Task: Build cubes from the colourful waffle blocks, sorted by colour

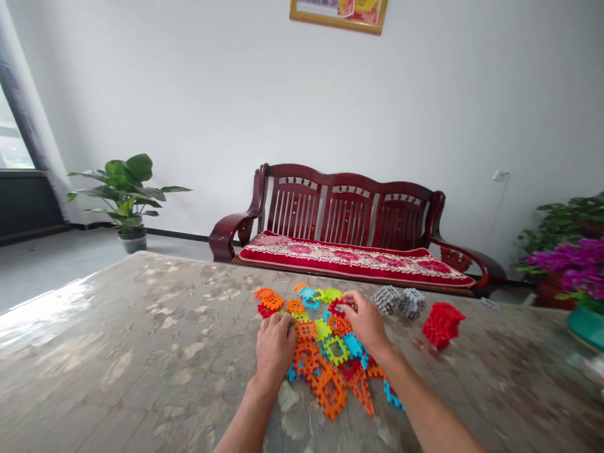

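Interlocking plastic tiles [322, 330] on the desk [155, 358] — right hand [369, 323] narrow at a red tile [335, 307], left hand [276, 347] curled, can't tell if either's holding. Pinch edges, not teeth.

Readable text: none.
Picture [338, 14] high on the wall [189, 94]: gold-framed, cut off by the top edge; its print, pale and purplish at left, red and yellow at right, is too small and blurred to make out.
Pieces [323, 331] on the counter [189, 390]: no letters or numbers legible.
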Demonstrator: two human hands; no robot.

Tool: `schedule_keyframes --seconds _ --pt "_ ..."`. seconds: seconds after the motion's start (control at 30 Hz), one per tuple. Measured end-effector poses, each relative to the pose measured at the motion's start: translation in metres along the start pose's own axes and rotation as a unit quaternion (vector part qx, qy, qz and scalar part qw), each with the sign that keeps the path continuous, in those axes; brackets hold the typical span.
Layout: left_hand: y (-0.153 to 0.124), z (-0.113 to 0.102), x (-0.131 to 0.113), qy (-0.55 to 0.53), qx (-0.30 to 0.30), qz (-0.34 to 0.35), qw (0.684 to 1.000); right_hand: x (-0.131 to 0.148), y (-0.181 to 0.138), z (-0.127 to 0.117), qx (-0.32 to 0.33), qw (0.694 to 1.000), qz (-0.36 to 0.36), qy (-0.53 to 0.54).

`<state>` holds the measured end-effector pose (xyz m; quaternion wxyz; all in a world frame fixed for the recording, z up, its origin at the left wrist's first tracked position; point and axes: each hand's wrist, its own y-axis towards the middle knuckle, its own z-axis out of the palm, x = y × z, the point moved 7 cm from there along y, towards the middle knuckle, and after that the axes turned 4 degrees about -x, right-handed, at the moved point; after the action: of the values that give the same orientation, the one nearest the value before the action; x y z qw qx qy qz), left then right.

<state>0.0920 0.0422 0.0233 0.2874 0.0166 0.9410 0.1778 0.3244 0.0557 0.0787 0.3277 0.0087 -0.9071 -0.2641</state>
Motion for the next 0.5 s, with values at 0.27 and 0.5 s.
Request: schedule_keyframes --seconds 0.27,0.5 --pt "0.001 0.002 0.002 0.012 0.000 0.002 1.000 -0.120 -0.045 -0.069 -0.119 0.989 0.074 0.049" --pt "0.001 0.000 0.001 0.018 0.004 -0.004 1.000 -0.166 -0.064 -0.063 -0.130 0.989 0.064 0.000"
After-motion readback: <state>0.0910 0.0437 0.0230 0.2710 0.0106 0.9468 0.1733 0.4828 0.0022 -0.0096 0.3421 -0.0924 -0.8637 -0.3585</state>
